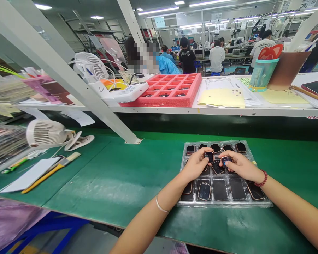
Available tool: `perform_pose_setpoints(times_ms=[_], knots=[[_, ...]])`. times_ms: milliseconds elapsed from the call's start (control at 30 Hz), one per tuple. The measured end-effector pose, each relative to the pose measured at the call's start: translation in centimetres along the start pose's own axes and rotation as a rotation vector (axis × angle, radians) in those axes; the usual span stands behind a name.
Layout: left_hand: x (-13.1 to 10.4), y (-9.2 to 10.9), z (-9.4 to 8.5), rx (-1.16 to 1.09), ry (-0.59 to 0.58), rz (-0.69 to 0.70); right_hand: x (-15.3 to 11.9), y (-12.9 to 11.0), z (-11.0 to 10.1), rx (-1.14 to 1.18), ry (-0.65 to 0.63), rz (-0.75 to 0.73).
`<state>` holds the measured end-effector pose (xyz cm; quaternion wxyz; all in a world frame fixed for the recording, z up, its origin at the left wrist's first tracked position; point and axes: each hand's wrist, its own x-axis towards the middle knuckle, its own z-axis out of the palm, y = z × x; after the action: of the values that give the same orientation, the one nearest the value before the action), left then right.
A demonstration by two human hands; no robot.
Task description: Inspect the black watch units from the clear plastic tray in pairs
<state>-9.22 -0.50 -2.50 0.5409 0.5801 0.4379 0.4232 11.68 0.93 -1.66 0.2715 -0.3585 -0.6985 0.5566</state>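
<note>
Both hands are over a clear plastic tray [219,204] on the green tabletop. My left hand [197,164] is closed on a small watch [208,156] with a dark screen and gold-coloured rim. Close beside it, my right hand [237,164] grips another such watch [227,161], whose screen shows something lit. The two watches are apart. More watches lie in the tray's compartments, among them one in the front row [204,191] and one at the back right [241,147]. My hands hide part of the middle row.
A white fan [46,134], a brush [51,172] and a white sheet [31,174] lie at the left. The raised shelf [175,110] holds a red foam tray [161,102], papers and cups. A slanted white post [106,113] meets the table. People are farther back.
</note>
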Motion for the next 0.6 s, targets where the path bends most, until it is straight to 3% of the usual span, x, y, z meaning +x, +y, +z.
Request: perform_pose_setpoints(times_ms=[300, 600], knots=[[0.02, 0.28, 0.16, -0.03, 0.02, -0.015, -0.04, -0.15, 0.02, -0.019, -0.026, -0.022], [0.0, -0.09, -0.12, 0.112, 0.058, 0.007, -0.03, -0.25, 0.12, -0.033, -0.008, -0.007]])
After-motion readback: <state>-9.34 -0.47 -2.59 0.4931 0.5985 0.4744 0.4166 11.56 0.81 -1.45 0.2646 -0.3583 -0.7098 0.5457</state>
